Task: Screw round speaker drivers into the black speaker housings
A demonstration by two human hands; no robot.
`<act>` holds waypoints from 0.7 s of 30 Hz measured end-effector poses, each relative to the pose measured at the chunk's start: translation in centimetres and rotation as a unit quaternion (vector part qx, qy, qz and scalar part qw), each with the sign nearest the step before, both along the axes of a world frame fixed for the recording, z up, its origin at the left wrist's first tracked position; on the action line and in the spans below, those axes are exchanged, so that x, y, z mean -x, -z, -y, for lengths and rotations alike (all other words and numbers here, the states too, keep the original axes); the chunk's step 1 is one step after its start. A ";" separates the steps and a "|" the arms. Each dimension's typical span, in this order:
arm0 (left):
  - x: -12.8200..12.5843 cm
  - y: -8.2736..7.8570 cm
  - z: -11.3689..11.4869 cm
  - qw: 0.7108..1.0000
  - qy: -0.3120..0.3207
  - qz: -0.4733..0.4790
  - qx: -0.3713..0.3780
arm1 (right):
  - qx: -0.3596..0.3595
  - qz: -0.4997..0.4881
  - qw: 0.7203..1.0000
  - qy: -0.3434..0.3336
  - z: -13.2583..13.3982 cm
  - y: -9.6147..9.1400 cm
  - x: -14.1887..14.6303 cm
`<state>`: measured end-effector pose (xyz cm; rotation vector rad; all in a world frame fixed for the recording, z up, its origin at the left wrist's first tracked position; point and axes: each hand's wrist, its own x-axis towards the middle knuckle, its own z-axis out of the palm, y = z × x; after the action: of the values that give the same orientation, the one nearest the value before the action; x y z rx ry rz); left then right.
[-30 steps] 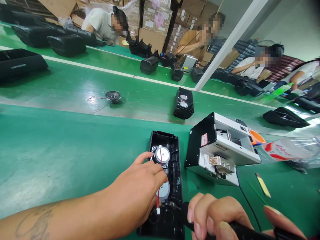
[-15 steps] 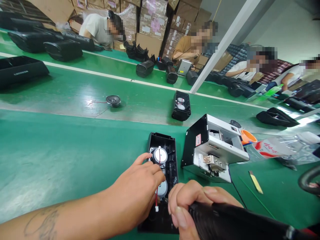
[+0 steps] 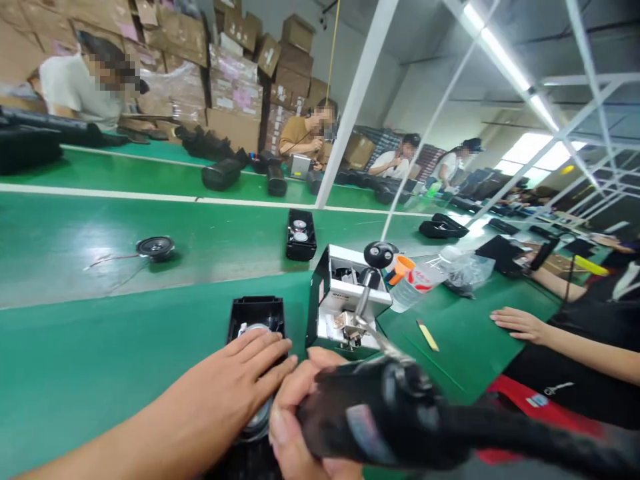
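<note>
Green bench (image 3: 100, 373) carried the open black speaker housing (image 3: 255, 310), near edge, centre of view. All places below are relative to that housing.

- Black power driver (image 3: 380, 420): just right of the housing and low, body blurred, cord trailing off right. Its tip was hidden behind the hands, so I couldn't tell if it had seated.
- Silver-and-black feeder box (image 3: 345, 300): just right of the housing, a bit further back.
- Second housing (image 3: 301, 235) with two round drivers: behind it, on the belt.
- Left hand (image 3: 235, 380): flat on top of the housing, fingers loosely spread over the round speaker inside, gripping nothing, just pinning it down.
- Right hand (image 3: 295, 413): touching the housing's right side, wrapped tight round the nose of the power driver.
- Co-worker's hand (image 3: 517, 323): well right, flat on the bench, not involved.
- Loose speaker (image 3: 156, 247) with trailing wire: behind and left, on the belt.
- Yellow strip (image 3: 428, 335): right, past the feeder box.

My read: the step was fastening the speaker into the housing, tool being lined up. A clean drive would call for the tip square on the fastener and the left hand's fingers clear of it.
</note>
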<state>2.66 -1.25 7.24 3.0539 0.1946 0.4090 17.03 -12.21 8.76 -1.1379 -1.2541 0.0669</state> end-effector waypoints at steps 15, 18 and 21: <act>-4.9 -3.9 -3.8 0.995 0.016 -0.093 0.001 | -0.105 -0.116 0.986 0.065 -3.9 -3.8 -11.2; -2.1 -4.0 -4.8 0.990 -0.080 -0.109 0.026 | -0.079 -0.143 0.984 0.075 -3.7 -3.8 -10.2; 2.1 -3.6 -5.3 0.975 -0.176 -0.122 0.056 | -0.010 -0.181 0.982 0.045 -2.7 -3.4 -9.1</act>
<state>0.54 4.06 10.81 2.9466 0.7492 0.0302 26.17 -9.48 12.21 -1.1058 -0.8775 0.1846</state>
